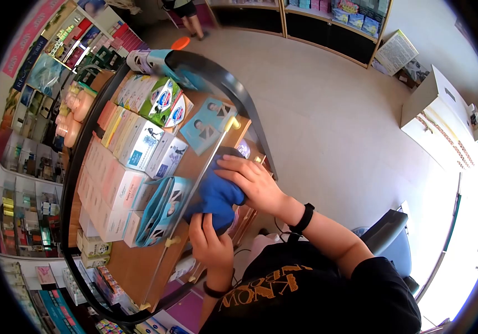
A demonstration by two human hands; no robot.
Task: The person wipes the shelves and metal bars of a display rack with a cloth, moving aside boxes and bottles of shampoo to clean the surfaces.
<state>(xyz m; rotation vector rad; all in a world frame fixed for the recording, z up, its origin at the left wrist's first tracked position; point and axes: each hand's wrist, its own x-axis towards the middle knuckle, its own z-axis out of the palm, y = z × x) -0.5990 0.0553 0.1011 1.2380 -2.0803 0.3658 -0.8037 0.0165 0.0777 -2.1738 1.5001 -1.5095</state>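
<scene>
A blue cloth is bunched over the clear front edge of a wooden shelf. From the right, my right hand presses on the cloth with its fingers bent over it. Lower down, my left hand grips the cloth's bottom edge between its fingers. Behind the cloth stand light blue packets, white and pink boxes and a green and white box. A flat blue packet with printed faces lies on the shelf above the cloth.
A black curved rim surrounds the shelf. Display cases stand at the back, and a person's legs show near an orange stool. A white cabinet is at the right, and a dark chair is behind my right arm.
</scene>
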